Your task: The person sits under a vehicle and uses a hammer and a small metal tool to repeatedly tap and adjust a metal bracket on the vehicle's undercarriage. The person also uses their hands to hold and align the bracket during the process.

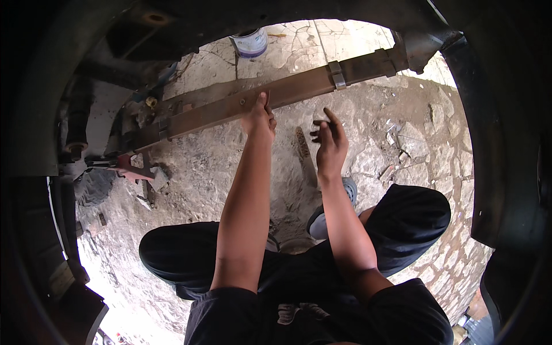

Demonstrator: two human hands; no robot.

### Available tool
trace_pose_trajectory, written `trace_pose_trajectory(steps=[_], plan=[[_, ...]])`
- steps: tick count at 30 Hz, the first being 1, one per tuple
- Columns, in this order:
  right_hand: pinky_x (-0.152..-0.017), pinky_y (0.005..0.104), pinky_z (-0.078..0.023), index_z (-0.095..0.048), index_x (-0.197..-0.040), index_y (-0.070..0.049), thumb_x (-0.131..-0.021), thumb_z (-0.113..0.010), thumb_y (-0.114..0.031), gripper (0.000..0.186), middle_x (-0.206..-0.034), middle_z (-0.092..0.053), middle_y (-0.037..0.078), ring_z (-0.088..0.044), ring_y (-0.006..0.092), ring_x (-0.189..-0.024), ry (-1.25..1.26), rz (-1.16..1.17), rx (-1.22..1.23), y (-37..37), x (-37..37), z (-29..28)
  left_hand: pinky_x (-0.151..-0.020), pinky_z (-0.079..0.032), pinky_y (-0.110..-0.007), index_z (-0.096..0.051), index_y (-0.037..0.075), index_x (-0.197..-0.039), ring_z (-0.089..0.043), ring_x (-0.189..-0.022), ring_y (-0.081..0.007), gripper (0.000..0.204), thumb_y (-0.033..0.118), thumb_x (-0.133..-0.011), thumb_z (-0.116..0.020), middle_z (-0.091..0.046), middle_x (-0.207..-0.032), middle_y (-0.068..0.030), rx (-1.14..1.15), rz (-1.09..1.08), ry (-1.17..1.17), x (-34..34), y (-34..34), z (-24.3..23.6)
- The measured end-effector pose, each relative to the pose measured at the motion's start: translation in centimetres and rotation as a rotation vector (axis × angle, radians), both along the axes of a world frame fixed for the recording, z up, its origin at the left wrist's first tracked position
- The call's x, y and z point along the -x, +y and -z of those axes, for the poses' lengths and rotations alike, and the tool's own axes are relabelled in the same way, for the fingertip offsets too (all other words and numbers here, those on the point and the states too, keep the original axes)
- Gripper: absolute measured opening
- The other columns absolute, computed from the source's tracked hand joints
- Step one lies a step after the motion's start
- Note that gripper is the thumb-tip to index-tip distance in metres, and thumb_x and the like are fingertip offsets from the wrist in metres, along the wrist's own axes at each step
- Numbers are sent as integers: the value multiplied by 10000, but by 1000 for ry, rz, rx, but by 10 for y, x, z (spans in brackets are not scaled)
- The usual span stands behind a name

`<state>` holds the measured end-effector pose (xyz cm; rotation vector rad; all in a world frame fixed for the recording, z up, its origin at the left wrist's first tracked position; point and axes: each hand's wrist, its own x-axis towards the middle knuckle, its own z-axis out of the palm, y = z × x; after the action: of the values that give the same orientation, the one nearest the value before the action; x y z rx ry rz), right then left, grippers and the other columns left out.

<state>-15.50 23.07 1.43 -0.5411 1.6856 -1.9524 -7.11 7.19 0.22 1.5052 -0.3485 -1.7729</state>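
Note:
A long brown leaf spring (pixel 302 86) runs slantwise across the view, lower at the left and higher at the right. My left hand (pixel 260 117) is wrapped on its near edge around the middle, thumb pressed on the face and fingers curled at the edge. Whether a thin piece is also under that thumb, I cannot tell. A metal clamp (pixel 337 75) bands the spring farther right. My right hand (pixel 330 144) is held in the air below the spring, fingers apart and loosely bent, holding nothing. Beneath it, a narrow tool with a rough brown end (pixel 302 142) lies on the ground.
Dark vehicle bodywork (pixel 506 144) closes in on both sides and above. A white and purple bucket (pixel 251 43) stands beyond the spring. A red metal support (pixel 135 168) is near the spring's left end. Rubble (pixel 397 141) lies on the rough stone ground at right.

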Motion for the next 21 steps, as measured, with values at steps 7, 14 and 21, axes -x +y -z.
trace_pose_trajectory(steps=[7,14,21], plan=[[-791,422,-546,-690,-1217,-86,-938,-616,-122,290,-963,-729,111,-686,315,-850,1156,104,-240,-104,104,-65,-389,-249,-271,-618,116,-757,-362,-424,-100,291,283,-877,-823,-515,-603,16,7,10,-2,-4,14,-3],[-993,437,-467,-723,-1068,-143,-973,-574,-220,193,-925,-743,87,-700,285,-926,1697,-179,-514,-136,148,-47,-374,-272,-285,-630,87,-751,-412,-425,-107,303,279,-865,-835,-546,-601,-10,38,-57,-35,12,10,-9],[-989,441,-449,-693,-927,-126,-922,-583,-216,142,-854,-747,81,-712,253,-883,1688,-198,-471,-130,145,-46,-372,-270,-283,-639,79,-751,-419,-424,-97,272,239,-884,-815,-549,-598,-8,9,-25,-14,10,22,-9]])
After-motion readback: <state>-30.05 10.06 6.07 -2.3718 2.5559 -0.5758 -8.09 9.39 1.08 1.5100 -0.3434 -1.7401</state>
